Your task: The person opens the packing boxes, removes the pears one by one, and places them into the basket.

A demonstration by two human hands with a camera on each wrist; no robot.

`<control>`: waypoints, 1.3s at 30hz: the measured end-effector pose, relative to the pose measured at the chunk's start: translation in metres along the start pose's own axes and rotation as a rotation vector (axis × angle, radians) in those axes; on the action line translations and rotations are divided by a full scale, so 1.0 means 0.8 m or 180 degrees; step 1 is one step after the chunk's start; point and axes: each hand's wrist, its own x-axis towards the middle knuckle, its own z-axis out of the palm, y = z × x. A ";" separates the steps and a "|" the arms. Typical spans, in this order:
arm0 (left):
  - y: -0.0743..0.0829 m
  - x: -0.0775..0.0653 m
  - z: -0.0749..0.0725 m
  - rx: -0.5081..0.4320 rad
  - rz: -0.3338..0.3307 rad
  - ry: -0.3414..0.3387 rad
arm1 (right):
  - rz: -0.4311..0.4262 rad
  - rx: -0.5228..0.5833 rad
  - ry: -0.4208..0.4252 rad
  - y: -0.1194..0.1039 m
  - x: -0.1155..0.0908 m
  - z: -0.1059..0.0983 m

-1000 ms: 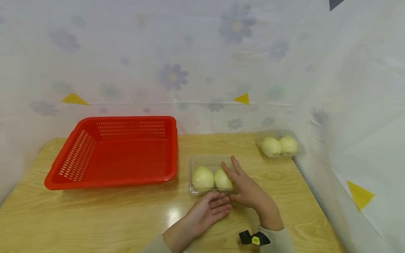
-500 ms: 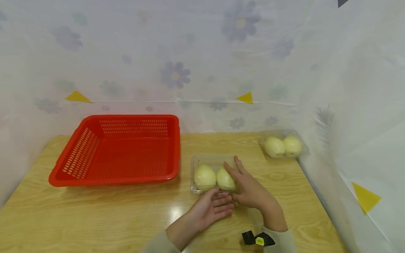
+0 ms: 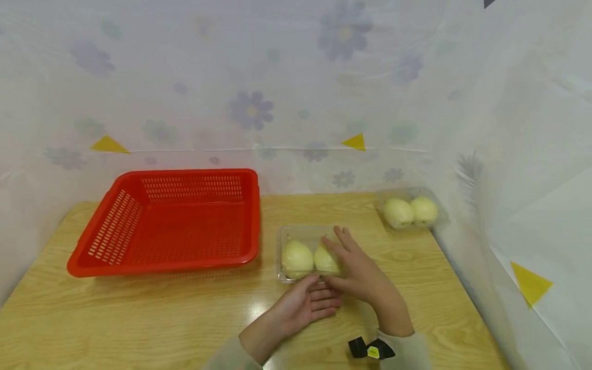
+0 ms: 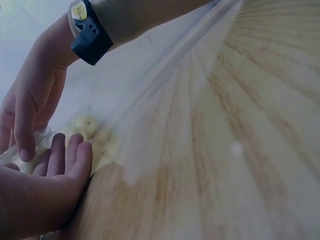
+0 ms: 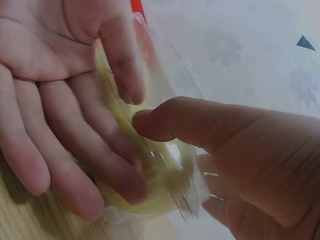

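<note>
A clear plastic clamshell container (image 3: 300, 232) holding two pale yellow pears (image 3: 297, 258) lies on the table before me. My left hand (image 3: 307, 308) is turned palm up at its front edge, fingers extended. The right wrist view has the left thumb (image 5: 127, 75) on the container's edge and the index finger along its front wall. My right hand (image 3: 365, 275) grips the container's right end, fingers spread over the lid and thumb (image 5: 165, 120) at the front edge beside the left thumb. Part of the right-hand pear (image 3: 326, 259) is hidden behind the right hand.
A red perforated plastic basket (image 3: 162, 267) stands at the left of the wooden table (image 3: 152, 318). At the back right corner sits a second clear container with two pears (image 3: 399, 211). Flower-patterned sheeting (image 3: 296, 103) rises behind the table and along its right side.
My right thumb has slid left along the container's front edge toward the left fingers. The container stays in place, and the left hand holds almost the same pose.
</note>
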 end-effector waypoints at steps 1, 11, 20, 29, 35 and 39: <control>0.001 0.000 0.000 0.0033 0.0024 0.0002 | -0.0055 -0.0062 0.0033 -0.002 0.002 0.001; 0.004 0.002 -0.002 0.0207 0.0186 0.0109 | -0.0398 -0.0657 0.0181 -0.013 0.008 0.015; 0.003 0.003 -0.006 0.0148 0.0177 0.0084 | -0.0485 -0.0865 0.0226 -0.018 0.014 0.028; 0.005 0.002 -0.007 0.0133 0.0161 0.0035 | -0.0526 -0.0842 0.0151 -0.020 0.014 0.028; 0.005 0.000 -0.007 0.0114 0.0163 0.0018 | -0.0551 -0.0777 0.0127 -0.024 0.012 0.026; 0.005 0.000 -0.006 0.0118 0.0175 0.0038 | -0.0567 -0.0795 0.0175 -0.026 0.013 0.026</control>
